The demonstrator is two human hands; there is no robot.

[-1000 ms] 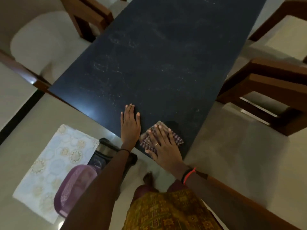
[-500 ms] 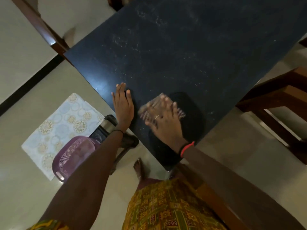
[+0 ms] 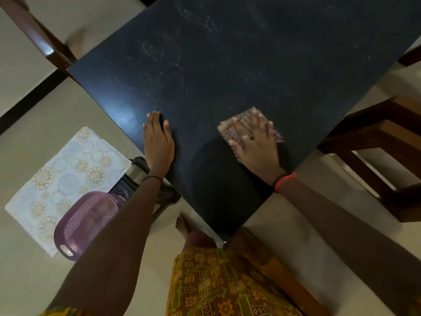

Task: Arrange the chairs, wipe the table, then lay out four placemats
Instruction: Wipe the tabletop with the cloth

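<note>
The dark table (image 3: pixel 239 65) fills the upper middle, with pale dusty smears on its far part. My right hand (image 3: pixel 256 144) lies flat with spread fingers on a checked cloth (image 3: pixel 232 126) near the table's right edge; both are motion-blurred. My left hand (image 3: pixel 158 140) rests flat on the table near its left edge. White patterned placemats (image 3: pixel 66 176) lie stacked on the floor to the left. One wooden chair (image 3: pixel 387 142) stands at the right and another wooden chair (image 3: pixel 38 39) at the upper left.
A purple mesh basket (image 3: pixel 79 222) sits on the placemats by my left arm, with a dark object (image 3: pixel 136 176) beside it under the table edge. My bare foot (image 3: pixel 182 226) stands on the pale tiled floor. A wooden piece (image 3: pixel 287 277) runs along at the lower right.
My right hand has slid the cloth to the right across the table, away from my left hand. My left hand stays planted. The view has shifted closer over the table's corner.
</note>
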